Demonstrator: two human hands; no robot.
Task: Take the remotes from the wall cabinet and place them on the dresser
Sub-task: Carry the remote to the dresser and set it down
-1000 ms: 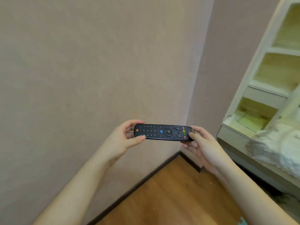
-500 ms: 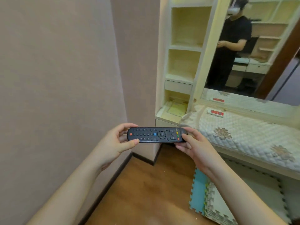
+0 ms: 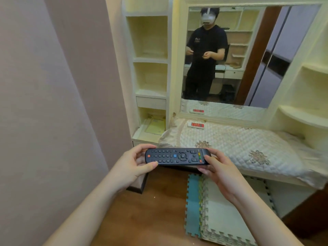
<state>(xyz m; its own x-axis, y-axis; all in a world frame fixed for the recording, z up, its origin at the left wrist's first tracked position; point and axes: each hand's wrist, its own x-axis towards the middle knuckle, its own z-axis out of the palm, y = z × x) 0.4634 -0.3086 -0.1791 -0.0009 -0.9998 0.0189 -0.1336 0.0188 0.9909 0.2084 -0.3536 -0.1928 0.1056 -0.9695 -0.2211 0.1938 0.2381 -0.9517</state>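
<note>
I have the long black plastic remote with its coloured buttons [image 3: 178, 156] held level and sideways in mid-air, buttons up, in front of the cream dresser [image 3: 276, 178], near its front edge and not touching it. My left hand [image 3: 132, 166] closes on the end with the orange-red button, thumb pressed along the near edge and fingers curled over the far side; my right hand [image 3: 219, 172] pinches the other end, thumb on top beside the coloured keys, fingers underneath. From the remote, at about 1 o'clock, a small white remote with red buttons [image 3: 195, 125] lies on the quilted cream cover with floral patches [image 3: 236, 144] that drapes the dresser top, close to the base of the large framed mirror [image 3: 236, 55]. At 11 o'clock a cream open shelf column [image 3: 150, 61] rises against the mauve wall [image 3: 53, 86]. At 5 o'clock a stack of interlocking foam floor mats, pale with a blue one showing [image 3: 221, 212], rests on the brown wooden floor [image 3: 150, 215].
</note>
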